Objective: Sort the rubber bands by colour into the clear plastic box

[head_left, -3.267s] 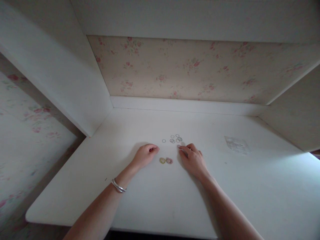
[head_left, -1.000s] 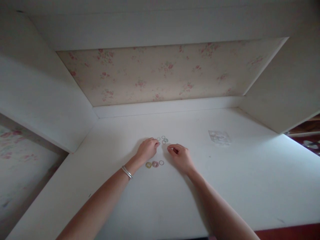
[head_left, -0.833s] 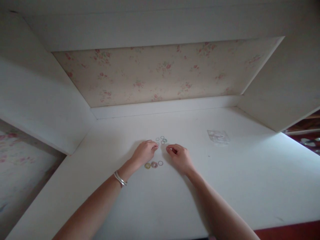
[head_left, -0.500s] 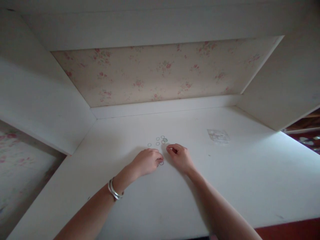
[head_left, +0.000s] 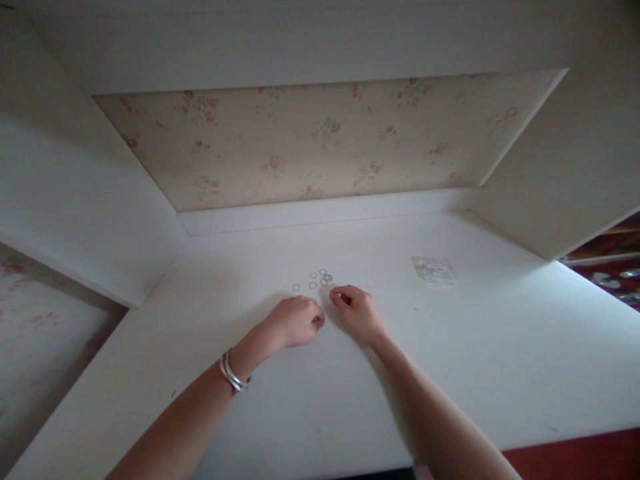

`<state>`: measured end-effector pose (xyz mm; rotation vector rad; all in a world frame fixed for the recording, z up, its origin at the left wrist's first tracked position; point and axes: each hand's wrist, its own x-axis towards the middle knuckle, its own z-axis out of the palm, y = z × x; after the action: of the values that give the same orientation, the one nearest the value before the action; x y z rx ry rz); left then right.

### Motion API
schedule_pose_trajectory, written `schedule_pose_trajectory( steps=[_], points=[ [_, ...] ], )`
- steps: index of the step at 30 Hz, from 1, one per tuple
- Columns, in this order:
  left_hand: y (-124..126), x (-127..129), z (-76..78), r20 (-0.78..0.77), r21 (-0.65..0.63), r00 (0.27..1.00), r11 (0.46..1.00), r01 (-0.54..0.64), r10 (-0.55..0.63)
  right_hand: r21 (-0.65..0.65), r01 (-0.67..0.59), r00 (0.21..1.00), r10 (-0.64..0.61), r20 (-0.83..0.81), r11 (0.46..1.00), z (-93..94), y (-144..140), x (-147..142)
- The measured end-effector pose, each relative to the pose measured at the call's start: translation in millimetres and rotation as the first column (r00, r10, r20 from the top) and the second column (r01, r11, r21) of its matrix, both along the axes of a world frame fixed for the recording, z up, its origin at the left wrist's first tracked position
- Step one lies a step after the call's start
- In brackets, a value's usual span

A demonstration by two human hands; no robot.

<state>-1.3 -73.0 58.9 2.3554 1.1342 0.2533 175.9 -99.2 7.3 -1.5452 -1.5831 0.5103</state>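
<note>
Several thin, small rings (head_left: 313, 285) lie flat on the white tabletop (head_left: 320, 400), some overlapping just beyond my right fingertips. My left hand (head_left: 295, 321) rests low over the surface, fingers curled together and pointing right. Whatever it may hold is hidden beneath the fingers. Close to the overlapping rings, my right hand (head_left: 356, 310) has thumb and forefinger pinched together. Anything between those tips is too small to make out. A narrow gap separates the two hands. A silver bangle (head_left: 233, 372) circles my left wrist.
A clear plastic bag (head_left: 434, 271) lies on the right of the tabletop. A tiny dark speck (head_left: 415, 309) sits nearer me. White panels (head_left: 75, 180) rise at the left and right, with a floral back wall (head_left: 320, 143) behind a low ledge.
A ring that showed beside my left fingertips is now out of sight. My left fingers are curled slightly more. The right hand has barely moved, and the view has shifted slightly.
</note>
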Motion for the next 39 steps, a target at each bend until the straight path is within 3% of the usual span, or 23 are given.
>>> schedule_pose_trajectory(
  steps=[3, 7, 12, 16, 21, 26, 33, 39],
  points=[
    [-1, 1, 2.8, -0.065, 0.027, 0.993, 0.994, 0.105, -0.103, 0.0, -0.003, 1.0, 0.003, 0.009, 1.0, 1.1, -1, 0],
    [-4, 2, 6.7, -0.12, 0.05, 0.986, 0.991, 0.127, -0.12, -0.002, -0.005, 1.0, 0.005, 0.013, 1.0, 1.5, -1, -1],
    [1, 0, 9.6, -0.049, 0.07, 0.999, 0.997, 0.024, -0.021, 0.01, 0.015, 1.0, -0.015, -0.009, 1.0, -0.4, -1, -1],
    [15, -16, 9.5, 0.061, 0.121, 0.994, 0.988, -0.095, 0.088, 0.016, 0.018, 1.0, -0.018, -0.001, 1.0, -1.7, 0, 0],
    [21, -51, -5.6, 0.181, 0.024, 0.94, 0.954, -0.298, 0.289, -0.007, 0.016, 1.0, -0.016, 0.023, 1.0, -2.1, -1, 0],
    [11, -71, -31.4, 0.214, -0.132, 0.883, 0.908, -0.397, 0.417, -0.008, -0.014, 0.995, 0.015, 0.095, 1.0, -2.9, -1, -7],
    [14, -71, -44.1, 0.269, -0.184, 0.854, 0.894, -0.409, 0.446, -0.011, -0.016, 0.962, 0.019, 0.272, 1.0, -2.3, 20, -23],
    [16, -76, -45.2, 0.289, -0.188, 0.858, 0.904, -0.384, 0.424, -0.149, -0.08, 0.832, 0.148, 0.534, 0.986, 9.2, 40, -28]
  ],
)
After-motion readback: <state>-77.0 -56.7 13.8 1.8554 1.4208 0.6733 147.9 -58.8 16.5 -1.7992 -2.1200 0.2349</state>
